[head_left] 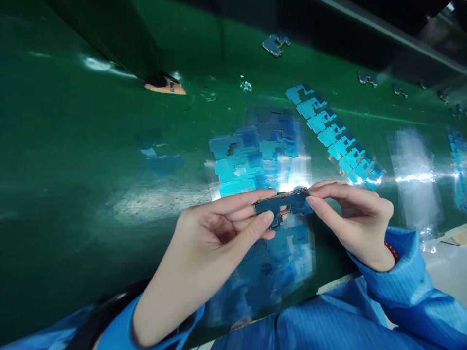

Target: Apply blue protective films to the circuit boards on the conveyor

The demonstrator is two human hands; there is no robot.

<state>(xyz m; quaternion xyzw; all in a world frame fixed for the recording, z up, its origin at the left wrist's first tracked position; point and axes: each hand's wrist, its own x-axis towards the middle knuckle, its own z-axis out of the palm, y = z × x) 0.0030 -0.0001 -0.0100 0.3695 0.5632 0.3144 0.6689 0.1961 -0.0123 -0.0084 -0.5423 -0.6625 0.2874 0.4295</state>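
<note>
A small dark blue circuit board [282,205] with metal parts along its edge is held in the air between both hands. My left hand [222,223] grips its left end, thumb on the face and fingers behind. My right hand [348,214] pinches the board's right corner between thumb and forefinger; whether a film edge is in that pinch cannot be made out. Below the hands lie overlapping clear sheets with blue film cut-outs [239,167]. To the right, a strip of bright blue film pieces [330,133] runs diagonally across the green table.
The green table surface [91,146] bears loose blue film [164,164] on the left. Another circuit board [275,44] lies at the back, with several more [367,78] at the right. A clear plastic sheet [416,175] lies to the right. A dark post [120,39] stands at back left.
</note>
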